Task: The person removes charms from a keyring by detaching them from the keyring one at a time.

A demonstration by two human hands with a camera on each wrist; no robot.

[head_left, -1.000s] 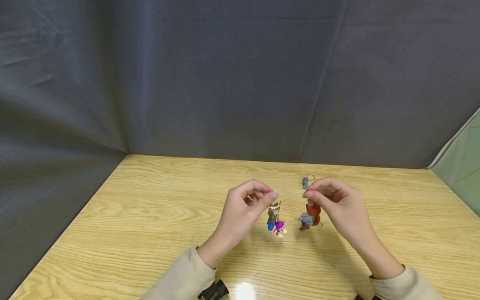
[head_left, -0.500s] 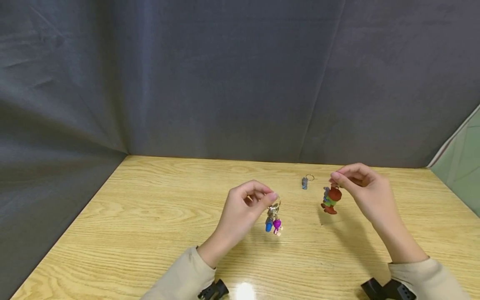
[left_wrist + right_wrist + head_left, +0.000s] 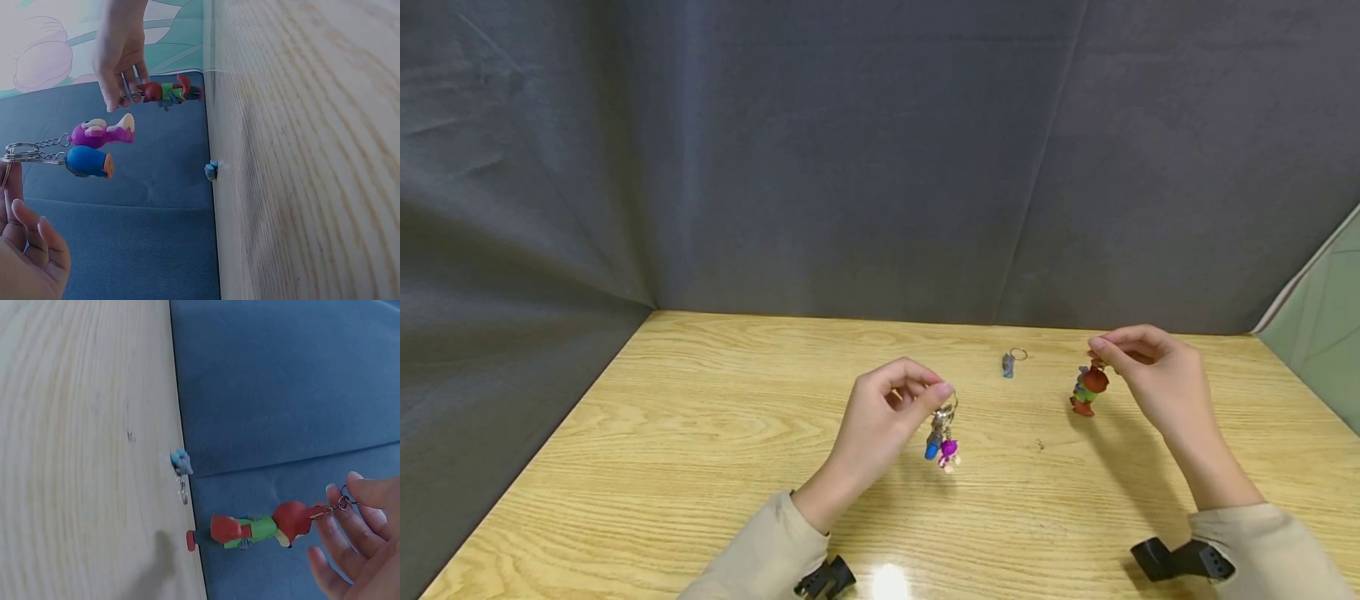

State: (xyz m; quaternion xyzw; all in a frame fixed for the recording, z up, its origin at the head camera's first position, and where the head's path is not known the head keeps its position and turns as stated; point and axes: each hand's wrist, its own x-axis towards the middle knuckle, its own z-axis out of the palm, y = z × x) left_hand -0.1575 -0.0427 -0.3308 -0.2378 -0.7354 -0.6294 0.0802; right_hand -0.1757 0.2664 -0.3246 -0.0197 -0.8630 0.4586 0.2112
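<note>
My left hand (image 3: 887, 408) pinches a metal key ring (image 3: 947, 410) above the wooden table (image 3: 700, 433); a blue figure (image 3: 932, 451) and a purple figure (image 3: 949, 453) dangle from it on short chains, seen also as the blue figure (image 3: 87, 161) and purple figure (image 3: 100, 132). My right hand (image 3: 1150, 367) pinches the ring of a red and green figure keychain (image 3: 1088, 390), whose feet hang just at the table; the red and green figure (image 3: 256, 530) shows in the right wrist view. A small grey-blue charm with a ring (image 3: 1009, 363) lies on the table between the hands.
Dark grey cloth (image 3: 850, 167) walls the table's back and left sides. A green panel (image 3: 1322, 333) stands at the right. Black wrist mounts (image 3: 1180, 558) sit near the front edge. A tiny speck (image 3: 1039, 445) lies on the wood.
My right hand has carried the red and green keychain to the right and farther back, away from the left hand. The left hand has stayed in place with its key ring.
</note>
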